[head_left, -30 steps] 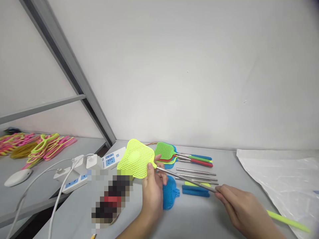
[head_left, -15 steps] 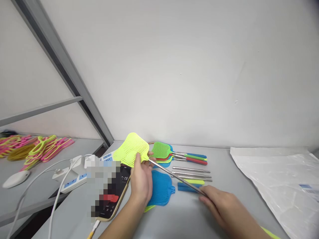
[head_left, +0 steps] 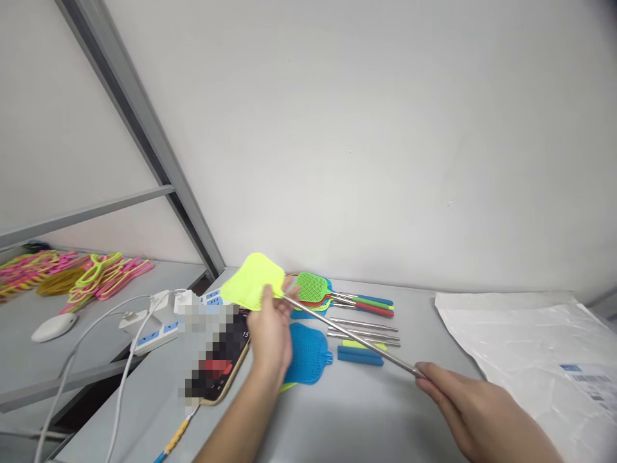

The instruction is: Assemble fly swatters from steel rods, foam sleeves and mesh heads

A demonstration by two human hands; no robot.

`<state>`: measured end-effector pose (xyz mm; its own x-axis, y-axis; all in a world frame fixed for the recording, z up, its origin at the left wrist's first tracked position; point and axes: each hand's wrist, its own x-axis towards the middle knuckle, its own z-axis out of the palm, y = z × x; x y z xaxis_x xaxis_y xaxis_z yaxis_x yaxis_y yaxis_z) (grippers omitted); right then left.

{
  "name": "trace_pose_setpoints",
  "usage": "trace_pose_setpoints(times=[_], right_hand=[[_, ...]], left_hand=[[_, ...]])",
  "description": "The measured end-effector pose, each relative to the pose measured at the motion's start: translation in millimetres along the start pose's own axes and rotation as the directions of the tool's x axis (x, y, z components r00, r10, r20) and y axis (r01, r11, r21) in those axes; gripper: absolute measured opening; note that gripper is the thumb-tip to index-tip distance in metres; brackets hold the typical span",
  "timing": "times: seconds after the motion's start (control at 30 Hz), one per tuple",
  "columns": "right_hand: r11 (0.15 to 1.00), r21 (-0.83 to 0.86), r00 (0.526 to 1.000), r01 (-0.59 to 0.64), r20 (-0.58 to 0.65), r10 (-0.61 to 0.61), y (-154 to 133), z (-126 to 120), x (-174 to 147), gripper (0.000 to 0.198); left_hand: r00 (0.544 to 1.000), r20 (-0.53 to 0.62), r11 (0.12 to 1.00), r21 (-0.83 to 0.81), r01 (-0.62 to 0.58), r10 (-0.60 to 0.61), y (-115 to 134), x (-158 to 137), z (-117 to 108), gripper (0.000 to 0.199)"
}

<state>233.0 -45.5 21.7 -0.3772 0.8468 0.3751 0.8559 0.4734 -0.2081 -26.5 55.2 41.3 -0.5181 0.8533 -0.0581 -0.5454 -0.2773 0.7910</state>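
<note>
Yellow swatter (head_left: pixel 252 281) head up-left, rod (head_left: pixel 351 339) down-right.

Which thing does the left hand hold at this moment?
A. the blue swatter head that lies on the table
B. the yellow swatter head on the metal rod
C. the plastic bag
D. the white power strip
B: the left hand grips the yellow swatter head where the metal rod meets it, while the right hand holds the rod's other end.

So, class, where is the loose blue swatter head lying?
The blue swatter head lies flat on the table, just right of the left hand, beside blue grips.
</note>
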Motion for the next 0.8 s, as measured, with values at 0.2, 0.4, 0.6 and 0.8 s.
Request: trace_pose_setpoints(times=[0.2,0.4,0.6,0.8], right_hand=[[0.999,-0.042,1.0,0.006,0.007,-0.006,-17,3,6,0.022],[0.99,0.109,0.987,-0.095,0.143,0.079,-16,-17,-9,0.027],[0.967,0.111,0.965,-0.228,0.16,0.209,-16,-9,-43,0.027],[0.971,0.054,0.972,-0.232,0.054,0.229,-42,-1,-45,0.021]], left_hand=[[0.985,0.062,0.987,0.009,0.158,-0.159,-22,-58,4,0.037],[0.991,0.038,0.992,-0.026,0.127,-0.126,1,-58,-20,0.042],[0.998,-0.027,0.998,-0.029,0.052,-0.053,17,-52,-42,0.042],[0.995,0.009,0.995,-0.009,0.102,-0.102,14,-59,-51,0.046]])
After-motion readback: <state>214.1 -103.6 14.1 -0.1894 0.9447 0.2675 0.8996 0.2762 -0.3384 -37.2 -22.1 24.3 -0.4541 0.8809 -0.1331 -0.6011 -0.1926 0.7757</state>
